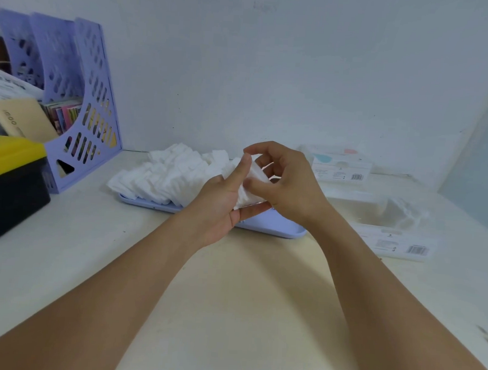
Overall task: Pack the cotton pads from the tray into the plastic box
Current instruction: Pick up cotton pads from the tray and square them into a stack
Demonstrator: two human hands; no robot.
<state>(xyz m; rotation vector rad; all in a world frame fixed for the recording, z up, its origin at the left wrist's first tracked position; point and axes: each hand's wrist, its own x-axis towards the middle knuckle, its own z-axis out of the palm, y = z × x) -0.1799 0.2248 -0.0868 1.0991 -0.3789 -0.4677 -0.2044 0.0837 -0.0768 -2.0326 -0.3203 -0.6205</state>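
A heap of white cotton pads [169, 177] lies on a pale blue tray [274, 229] in the middle of the table. My left hand [221, 203] and my right hand [288, 184] both hold a small stack of cotton pads [251, 185] above the tray's right part. The left thumb presses on the stack's top and the right fingers curl round its side. A clear plastic box [378, 213] stands open to the right of the tray with a few pads [406, 214] inside at its right end.
A purple file rack [79, 97] with papers stands at the back left. A black bin with a yellow lid [8, 182] sits at the left edge. Another clear plastic box [338, 165] with a barcode label stands against the wall behind my right hand.
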